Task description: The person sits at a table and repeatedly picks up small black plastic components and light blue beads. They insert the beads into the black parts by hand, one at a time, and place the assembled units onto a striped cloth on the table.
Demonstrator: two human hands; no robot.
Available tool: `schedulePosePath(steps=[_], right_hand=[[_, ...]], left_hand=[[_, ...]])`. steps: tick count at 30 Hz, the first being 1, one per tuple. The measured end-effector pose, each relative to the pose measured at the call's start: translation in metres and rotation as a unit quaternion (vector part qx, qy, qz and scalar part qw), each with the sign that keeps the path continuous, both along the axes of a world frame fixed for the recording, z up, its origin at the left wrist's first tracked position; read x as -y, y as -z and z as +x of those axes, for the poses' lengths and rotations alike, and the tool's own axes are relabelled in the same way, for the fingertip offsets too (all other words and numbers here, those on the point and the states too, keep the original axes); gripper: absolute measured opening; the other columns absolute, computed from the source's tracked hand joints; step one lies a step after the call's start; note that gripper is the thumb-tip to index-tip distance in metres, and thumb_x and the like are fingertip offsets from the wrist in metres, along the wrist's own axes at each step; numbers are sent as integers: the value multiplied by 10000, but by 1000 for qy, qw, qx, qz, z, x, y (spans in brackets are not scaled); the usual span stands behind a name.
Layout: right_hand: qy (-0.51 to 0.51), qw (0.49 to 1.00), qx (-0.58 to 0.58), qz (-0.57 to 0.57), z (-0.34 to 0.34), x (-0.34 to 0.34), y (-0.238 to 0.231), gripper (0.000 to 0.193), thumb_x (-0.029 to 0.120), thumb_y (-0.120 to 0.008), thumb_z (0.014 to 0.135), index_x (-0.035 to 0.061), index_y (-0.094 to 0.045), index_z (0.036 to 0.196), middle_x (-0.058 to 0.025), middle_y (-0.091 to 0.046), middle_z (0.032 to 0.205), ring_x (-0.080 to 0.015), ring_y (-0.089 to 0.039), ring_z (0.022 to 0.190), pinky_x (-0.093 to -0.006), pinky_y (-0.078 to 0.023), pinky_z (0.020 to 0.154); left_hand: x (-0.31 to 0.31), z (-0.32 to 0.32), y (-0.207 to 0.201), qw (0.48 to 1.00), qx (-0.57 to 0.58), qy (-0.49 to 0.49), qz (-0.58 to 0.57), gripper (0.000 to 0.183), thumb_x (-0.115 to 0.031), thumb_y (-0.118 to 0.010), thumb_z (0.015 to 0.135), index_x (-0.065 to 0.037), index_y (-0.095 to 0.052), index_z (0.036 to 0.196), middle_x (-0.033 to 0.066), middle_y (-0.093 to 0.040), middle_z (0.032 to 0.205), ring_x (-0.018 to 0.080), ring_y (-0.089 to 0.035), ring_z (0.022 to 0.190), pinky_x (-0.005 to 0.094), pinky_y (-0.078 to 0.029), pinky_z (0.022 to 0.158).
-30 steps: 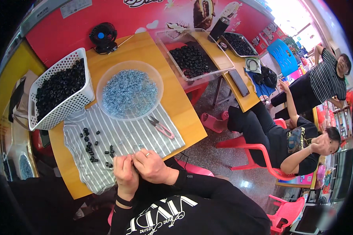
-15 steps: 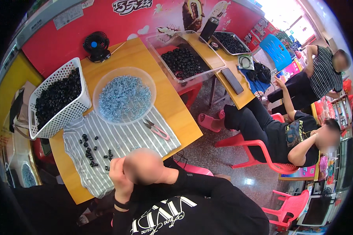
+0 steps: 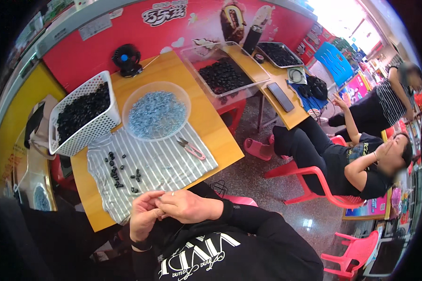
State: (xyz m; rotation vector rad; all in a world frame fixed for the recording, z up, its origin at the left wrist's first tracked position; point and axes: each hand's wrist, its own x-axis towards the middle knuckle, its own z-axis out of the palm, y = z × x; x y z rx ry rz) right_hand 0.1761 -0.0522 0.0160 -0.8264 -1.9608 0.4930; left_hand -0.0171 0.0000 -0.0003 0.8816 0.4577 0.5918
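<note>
Your left hand [image 3: 144, 214] and right hand [image 3: 187, 207] meet, fingers curled close, can't tell if pinching anything; work above the cloth [image 3: 140, 151], where the black parts [image 3: 115, 172] lie, to catch drops.

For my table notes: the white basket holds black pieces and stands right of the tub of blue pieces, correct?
Not quite: the white basket, which does hold black pieces, stands left of the tub of blue pieces, as the head view shows.
</note>
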Motion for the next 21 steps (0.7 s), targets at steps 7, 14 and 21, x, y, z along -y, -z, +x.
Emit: schedulePosePath(steps=[7,14,21], right_hand=[[-34,991,-39,-124,21,8,-5,214,35,-713,789,21,-582,958,-164,-606,905,-375,-630,839,-419,-508,698],[148,987,49,-43,100,-28,-43,182,-32,-706,749,-14,-628,913,-167,-626,830,-342,-629,781,-394,-497,680],[526,838,143,25,235,-109,-97,459,47,-743,802,-23,-608,1235,-144,-652,967,-194,-654,741,-330,-527,690]], left_hand=[[16,10,-10,999,-35,-24,9,368,5,-641,896,33,-599,1261,89,-698,947,112,-638,771,221,-502,659],[21,-4,3,984,-116,-105,81,330,-42,-636,935,7,-606,1260,56,-700,917,82,-634,780,202,-474,645],[13,-12,13,945,-193,-196,175,299,-5,-635,922,4,-622,1220,44,-679,884,69,-604,752,192,-463,620]])
